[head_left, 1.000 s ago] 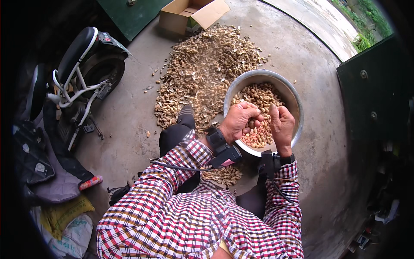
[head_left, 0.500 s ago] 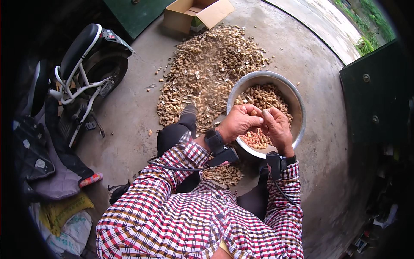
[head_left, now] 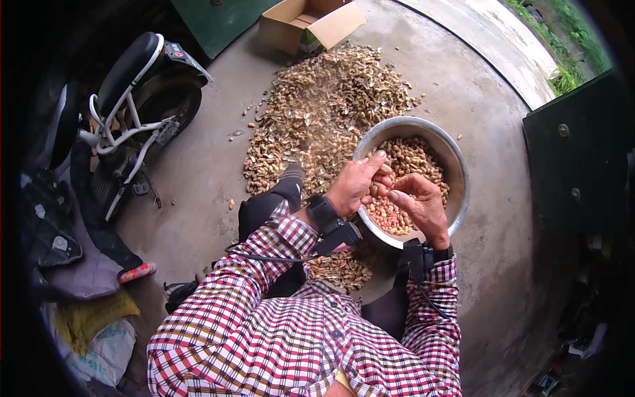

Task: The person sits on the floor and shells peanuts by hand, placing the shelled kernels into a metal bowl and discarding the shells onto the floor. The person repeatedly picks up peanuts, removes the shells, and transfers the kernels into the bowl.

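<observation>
Both hands are over a wide metal basin [head_left: 460,192] in front of me. In it lie unshelled peanuts [head_left: 411,153] towards the far side and pinkish shelled kernels [head_left: 397,220] nearer me. My left hand [head_left: 354,184] is turned palm inward, its fingers curled round a few peanuts [head_left: 383,175]. My right hand [head_left: 424,206] comes in from the right, thumb and fingers drawn together close to the left fingers. Whatever sits between the right fingertips is too small or hidden to tell.
A broad heap of peanut shells [head_left: 317,109] spreads over the concrete floor beyond my foot [head_left: 292,175]. Another small shell pile [head_left: 340,270] lies between my legs. An open cardboard box [head_left: 284,32] stands behind the heap. At left is a two-wheeler [head_left: 132,109]; at right, a green door panel [head_left: 575,152].
The pinched fingers have come apart; my left hand has turned, showing peanuts in its curl. My right hand has dropped slightly nearer me. The whole view has shifted a little.
</observation>
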Available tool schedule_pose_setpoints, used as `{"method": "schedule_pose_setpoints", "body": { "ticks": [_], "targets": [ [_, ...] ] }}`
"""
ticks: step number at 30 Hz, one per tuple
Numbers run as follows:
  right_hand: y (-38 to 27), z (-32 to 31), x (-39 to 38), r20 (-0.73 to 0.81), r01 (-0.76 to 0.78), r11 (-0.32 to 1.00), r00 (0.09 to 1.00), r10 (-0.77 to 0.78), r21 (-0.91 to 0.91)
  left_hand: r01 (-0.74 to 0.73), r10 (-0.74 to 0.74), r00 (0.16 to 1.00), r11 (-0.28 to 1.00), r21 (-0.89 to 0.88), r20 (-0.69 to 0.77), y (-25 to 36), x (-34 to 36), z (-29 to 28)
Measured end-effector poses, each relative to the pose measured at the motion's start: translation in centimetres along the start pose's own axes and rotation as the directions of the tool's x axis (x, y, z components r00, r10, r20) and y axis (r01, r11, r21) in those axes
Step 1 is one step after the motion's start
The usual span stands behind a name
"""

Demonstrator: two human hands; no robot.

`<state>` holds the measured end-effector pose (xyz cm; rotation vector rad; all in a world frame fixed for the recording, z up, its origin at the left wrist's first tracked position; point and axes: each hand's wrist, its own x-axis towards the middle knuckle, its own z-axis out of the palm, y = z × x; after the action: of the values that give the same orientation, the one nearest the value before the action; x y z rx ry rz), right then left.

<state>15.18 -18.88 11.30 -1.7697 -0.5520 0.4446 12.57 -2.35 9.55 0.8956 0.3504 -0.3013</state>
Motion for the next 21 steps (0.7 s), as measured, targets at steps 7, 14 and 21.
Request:
{"method": "schedule_pose_setpoints", "body": {
  "ticks": [7, 14, 21],
  "targets": [
    [0.8, 2.4, 0.1, -0.156, 0.062, 0.994, 0.987, -0.046, 0.095, 0.034, -0.035, 0.999, 0.997, 0.067, 0.012, -2.4, -0.3, -0.4],
    [1.2, 1.2, -0.2, -0.177, 0.045, 0.994, 0.984, -0.026, 0.099, 0.02, -0.023, 0.992, 1.0, 0.022, 0.127, -2.3, -0.1, -0.3],
    [1.8, -0.1, -0.2, -0.167, 0.028, 0.998, 0.986, -0.018, 0.057, 0.061, -0.07, 0.974, 0.997, 0.045, 0.214, -2.3, 0.1, -0.2]
  ]
}}
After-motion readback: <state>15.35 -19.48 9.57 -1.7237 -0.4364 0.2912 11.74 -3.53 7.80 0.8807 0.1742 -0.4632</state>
